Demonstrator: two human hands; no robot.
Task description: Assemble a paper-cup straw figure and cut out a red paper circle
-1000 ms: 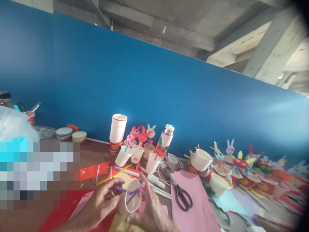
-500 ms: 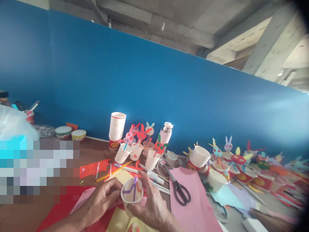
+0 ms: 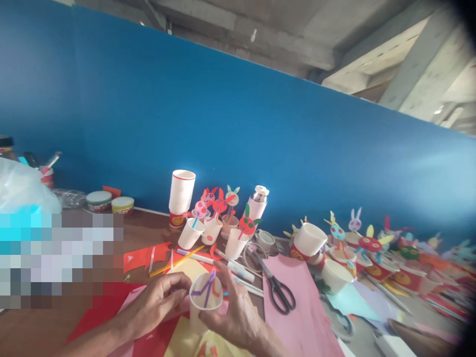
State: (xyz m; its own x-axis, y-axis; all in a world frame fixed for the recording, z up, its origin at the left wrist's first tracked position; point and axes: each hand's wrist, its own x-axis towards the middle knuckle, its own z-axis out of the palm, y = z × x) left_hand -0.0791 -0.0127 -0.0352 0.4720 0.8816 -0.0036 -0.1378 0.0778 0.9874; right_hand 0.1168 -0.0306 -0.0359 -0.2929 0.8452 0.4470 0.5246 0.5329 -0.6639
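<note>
A white paper cup [image 3: 199, 317] stands upright between my hands, its mouth towards me. Purple and orange paper strips [image 3: 208, 290] cross its opening and meet in a small peak at the far rim. From the right, my right hand [image 3: 240, 315] grips the cup, thumb on the near side and fingers towards the far rim. My left hand [image 3: 159, 300] is closed, its bent fingertips at the cup's left rim; what lies under them is hidden. Below the hands are red paper [image 3: 89, 310] and yellow paper [image 3: 176, 342].
Black-handled scissors [image 3: 280, 292] lie on pink paper [image 3: 297, 327]. Behind are white pens [image 3: 241, 271], a yellow pencil [image 3: 176, 261], cups with paper animal heads [image 3: 219, 203], a cup stack [image 3: 182, 193] and a thermos [image 3: 256, 206]. More decorated cups [image 3: 377, 265] crowd the right.
The view has shifted slightly. Both hands stay at the cup in nearly the same pose, and the cup with its strips looks much the same.
</note>
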